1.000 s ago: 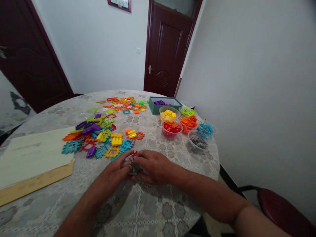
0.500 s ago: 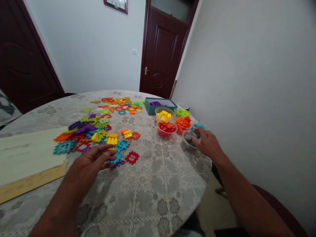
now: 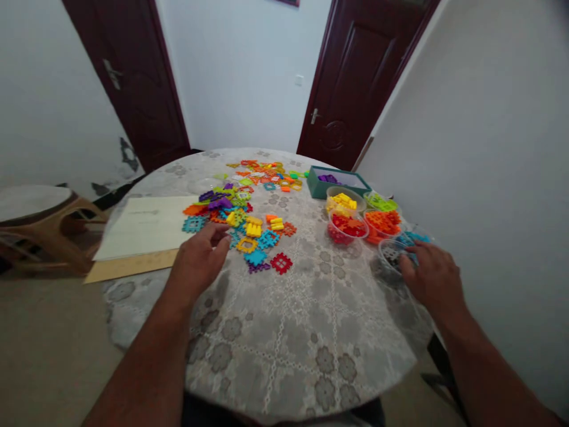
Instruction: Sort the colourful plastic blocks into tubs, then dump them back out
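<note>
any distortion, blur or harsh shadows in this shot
Head view: distorted, left door and right door leaning outward; head view: dim light, only soft shadow below the right hand; head view: marks on the sheet too blurred to read.

No text, label, brand, number or sign can be read. Faint grey markings stand on the large, flat sheet of pale cream paper (image 3: pixel 133 234) at the left of the frame: a long, thin one shows in the sheet's upper part, too pale and blurred to tell whether it is writing or a drawing. A dark, blotchy figure with a pale centre (image 3: pixel 128 155) stands on the white wall (image 3: pixel 53 77) at the left of the frame, beside the dark red panelled door (image 3: pixel 137 83) in the upper left; it gives no legible letter or numeral.
</note>
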### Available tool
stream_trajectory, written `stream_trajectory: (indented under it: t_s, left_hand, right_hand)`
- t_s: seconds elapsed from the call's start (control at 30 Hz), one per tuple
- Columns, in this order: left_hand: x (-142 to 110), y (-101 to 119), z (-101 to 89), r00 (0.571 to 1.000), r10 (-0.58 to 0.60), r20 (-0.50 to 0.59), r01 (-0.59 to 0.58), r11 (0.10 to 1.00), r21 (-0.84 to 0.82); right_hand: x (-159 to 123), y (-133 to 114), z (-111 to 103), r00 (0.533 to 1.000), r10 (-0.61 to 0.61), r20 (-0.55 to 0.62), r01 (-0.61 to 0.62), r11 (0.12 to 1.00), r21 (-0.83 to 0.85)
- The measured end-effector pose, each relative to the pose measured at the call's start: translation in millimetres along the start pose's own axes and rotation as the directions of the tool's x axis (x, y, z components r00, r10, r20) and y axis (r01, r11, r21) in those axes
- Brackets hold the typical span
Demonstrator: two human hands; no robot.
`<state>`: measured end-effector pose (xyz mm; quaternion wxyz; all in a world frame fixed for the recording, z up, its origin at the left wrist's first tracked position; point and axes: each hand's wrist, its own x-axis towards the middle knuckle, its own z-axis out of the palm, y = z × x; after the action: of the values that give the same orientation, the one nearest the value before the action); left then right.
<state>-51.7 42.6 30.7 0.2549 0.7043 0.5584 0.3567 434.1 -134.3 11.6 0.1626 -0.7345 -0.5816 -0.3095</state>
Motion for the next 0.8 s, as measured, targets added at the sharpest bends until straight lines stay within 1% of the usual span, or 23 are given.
stream_trajectory:
  t_s: [0.07, 0.1, 0.17, 0.23, 0.27, 0.33, 0.4, 0.43, 0.53, 0.6, 0.7, 0.8]
  left_hand:
    - [-0.3, -7.3, 2.1, 0.997, 0.079, -0.002, -0.077, 0.977, 0.196]
    - [-0.9, -10.2, 4.0, 0.994, 0.103, 0.02, -0.105, 0.963, 0.249]
    - [-2.7, -13.9, 8.7, 0.985, 0.145, 0.093, -0.166, 0.945, 0.283]
    - [-5.1, -15.0, 14.2, 0.961, 0.205, 0.184, -0.249, 0.932, 0.264]
    - [-6.3, -14.8, 17.2, 0.946, 0.231, 0.226, -0.286, 0.924, 0.254]
    - [-8.4, -13.8, 23.4, 0.92, 0.251, 0.302, -0.331, 0.909, 0.255]
    - [-9.6, -12.9, 30.0, 0.904, 0.239, 0.355, -0.347, 0.895, 0.281]
    - [-9.9, -12.6, 33.2, 0.899, 0.229, 0.374, -0.35, 0.888, 0.298]
    - [-10.7, -12.1, 40.9, 0.887, 0.208, 0.413, -0.362, 0.869, 0.339]
    - [-12.0, -11.3, 43.4, 0.876, 0.218, 0.43, -0.383, 0.856, 0.347]
    - [-15.2, -8.5, 44.2, 0.856, 0.246, 0.454, -0.424, 0.837, 0.346]
    - [-18.4, -5.5, 44.4, 0.854, 0.245, 0.458, -0.427, 0.833, 0.352]
  right_hand:
    - [10.1, -27.6, -7.4, 0.995, -0.1, 0.012, 0.096, 0.978, 0.186]
    - [15.7, -45.6, -12.8, 0.99, -0.141, 0.029, 0.127, 0.952, 0.28]
    - [26.7, -85.9, -23.5, 0.973, -0.216, 0.086, 0.154, 0.877, 0.455]
    - [36.8, -126.3, -28.0, 0.935, -0.321, 0.151, 0.171, 0.78, 0.602]
    - [41.5, -145.0, -26.5, 0.91, -0.377, 0.172, 0.178, 0.732, 0.658]
    - [50.3, -178.1, -15.1, 0.864, -0.469, 0.181, 0.202, 0.653, 0.73]
    - [58.2, -205.8, 4.9, 0.834, -0.525, 0.166, 0.236, 0.613, 0.754]
    - [61.8, -217.8, 16.5, 0.825, -0.543, 0.158, 0.257, 0.609, 0.751]
    - [69.9, -246.6, 50.4, 0.803, -0.569, 0.175, 0.307, 0.648, 0.697]
    - [72.7, -259.4, 67.2, 0.799, -0.566, 0.204, 0.318, 0.685, 0.656]
    - [75.1, -270.8, 80.6, 0.794, -0.563, 0.231, 0.315, 0.704, 0.636]
    - [80.3, -276.7, 82.9, 0.774, -0.584, 0.246, 0.318, 0.694, 0.646]
